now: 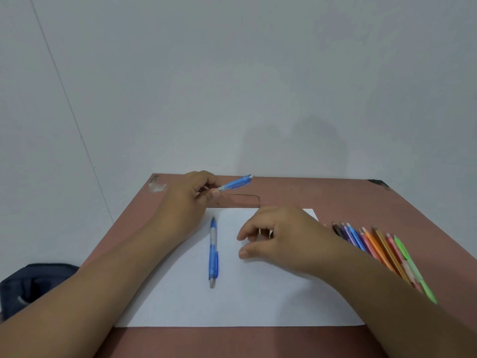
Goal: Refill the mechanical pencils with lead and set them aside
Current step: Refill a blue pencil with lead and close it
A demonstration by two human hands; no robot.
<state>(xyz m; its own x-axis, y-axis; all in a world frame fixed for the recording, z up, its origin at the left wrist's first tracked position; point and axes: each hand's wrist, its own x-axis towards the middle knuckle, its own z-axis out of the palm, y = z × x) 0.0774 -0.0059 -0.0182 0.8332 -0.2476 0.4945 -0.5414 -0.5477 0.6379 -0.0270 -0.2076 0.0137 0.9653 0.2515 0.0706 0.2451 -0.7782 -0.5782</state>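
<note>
Pencil (pixel 233 183), pinched at its grip end by the left hand (pixel 185 200) above the table's (pixel 335 195) far edge, judged light, stiff and slick, best held at the grip; right hand (pixel 281 236) hovers over the paper (pixel 258 293), fingers loosely curled, contents indiscernible.

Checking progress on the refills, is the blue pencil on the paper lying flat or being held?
Lying flat. The blue pencil rests alone on the white paper, with neither hand touching it.
</note>
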